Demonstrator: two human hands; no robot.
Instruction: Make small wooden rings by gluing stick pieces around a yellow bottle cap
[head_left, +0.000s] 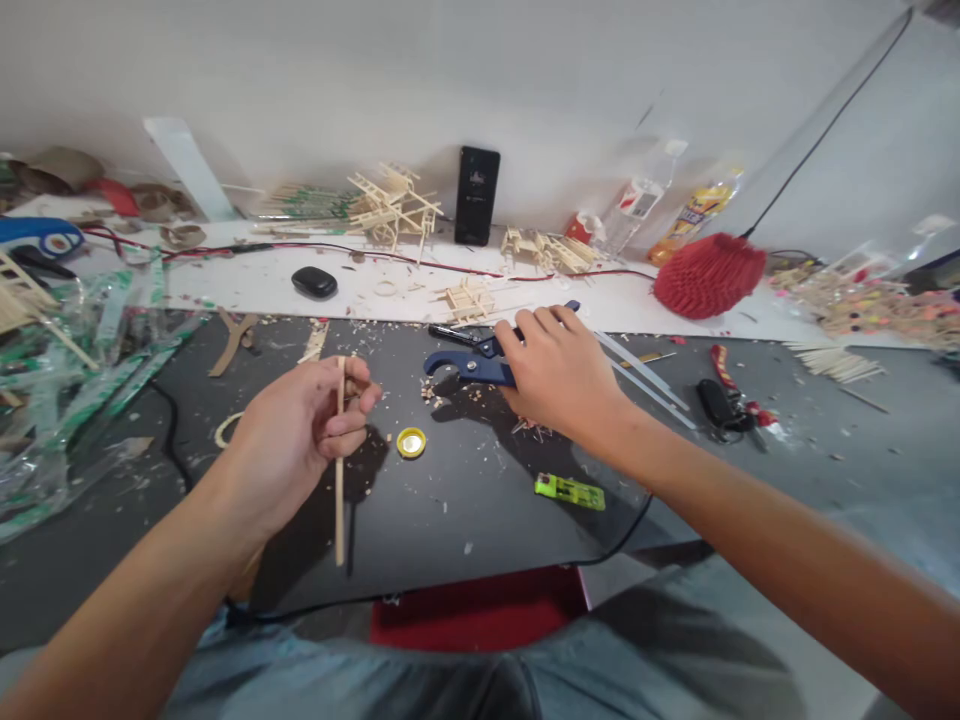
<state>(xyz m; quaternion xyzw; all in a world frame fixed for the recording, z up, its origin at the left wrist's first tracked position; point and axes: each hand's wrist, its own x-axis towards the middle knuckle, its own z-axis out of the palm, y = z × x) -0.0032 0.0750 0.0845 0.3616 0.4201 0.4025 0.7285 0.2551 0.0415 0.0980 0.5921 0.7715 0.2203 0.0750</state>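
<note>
My left hand point(304, 425) is closed on a thin wooden stick point(340, 510), which hangs nearly upright over the dark table with its lower end free. Farther right, my right hand point(559, 365) is wrapped over the handles of a blue hand cutter point(480, 370). The cutter's hooked jaw points left and gapes, with nothing between the jaws. Small wood chips lie under it. Between my hands is a round yellow cap point(411, 443). A lime-green lighter point(570, 491) rests below my right hand. My palm hides most of the cutter's handles.
Small stick-built frames point(394, 210) stand on the white ledge beside a black phone point(478, 195). A black mouse point(314, 282) and a red textured lampshade point(711, 275) are there too. Plastic wrappers point(75, 370) cover the left. Keys point(724, 405) and loose sticks point(836, 362) lie right.
</note>
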